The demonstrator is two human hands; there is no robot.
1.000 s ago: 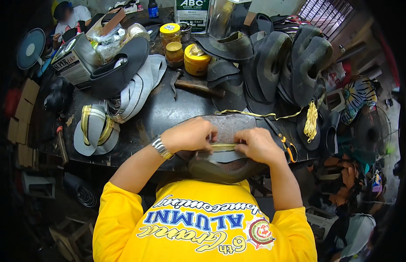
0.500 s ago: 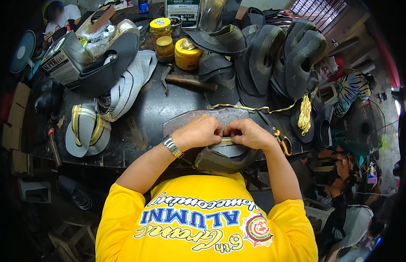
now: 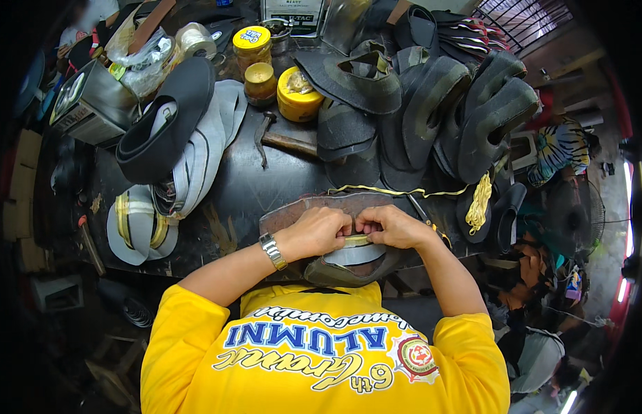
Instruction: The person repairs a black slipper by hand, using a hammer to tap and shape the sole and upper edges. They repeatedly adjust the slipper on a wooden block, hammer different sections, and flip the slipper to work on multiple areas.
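A slipper with a dark outer side and a pale grey lining (image 3: pixel 355 256) lies at the table's near edge, close to my body. Along its upper rim runs a narrow yellowish strip (image 3: pixel 356 240). My left hand (image 3: pixel 323 230), with a metal watch (image 3: pixel 272 251) on its wrist, pinches that strip from the left. Facing it, my right hand (image 3: pixel 390 226) is closed on the strip's right part, thumb and fingers together. The two hands almost touch; the exact grip of the fingertips is partly hidden. Beneath them is a worn grey-brown slab (image 3: pixel 283 215).
Beyond the slab lie a hammer (image 3: pixel 290 143) and a yellow tub (image 3: pixel 298 103). Dark slippers (image 3: pixel 431 114) are piled at the far right, grey ones (image 3: pixel 209 141) at the left. A yellow cord bundle (image 3: pixel 478 207) hangs near orange-handled scissors (image 3: pixel 442 236). Another person (image 3: pixel 86 24) sits far left.
The whole view has shifted slightly. Both hands keep pinching the strip, and more of the slipper's grey lining shows below them.
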